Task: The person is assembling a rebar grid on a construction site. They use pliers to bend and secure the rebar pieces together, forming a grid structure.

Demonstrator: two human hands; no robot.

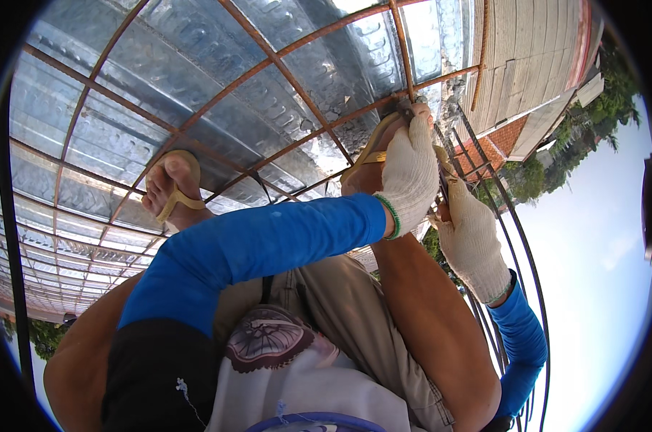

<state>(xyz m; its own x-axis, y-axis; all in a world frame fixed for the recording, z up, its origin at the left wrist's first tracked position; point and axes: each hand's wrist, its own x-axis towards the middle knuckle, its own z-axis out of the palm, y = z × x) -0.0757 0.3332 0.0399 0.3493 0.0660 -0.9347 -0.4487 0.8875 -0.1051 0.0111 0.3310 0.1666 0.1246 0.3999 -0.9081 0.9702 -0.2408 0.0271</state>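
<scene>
My left hand (pixel 411 169), in a cream knitted glove with bare fingertips, reaches down beside my right foot. Its fingers close on a small dark piece (pixel 406 109) at a crossing of the rusty rebar mesh (pixel 279 61); what that piece is I cannot make out. To its right and nearer to me, my right hand (pixel 473 241) wears the same kind of glove. Its fingers are curled in beside some thin dark bars (pixel 461 155), and whatever they grip is mostly hidden.
Ribbed metal decking (pixel 218 79) lies under the mesh. My feet, in tan flip-flops (pixel 169 205), are on it. Long dark rods (pixel 524 245) rise at the right, along the decking's edge. Beyond are a corrugated roof (pixel 531 57), trees (pixel 534 180) and sky. A dark upright bar (pixel 9 216) stands at the left.
</scene>
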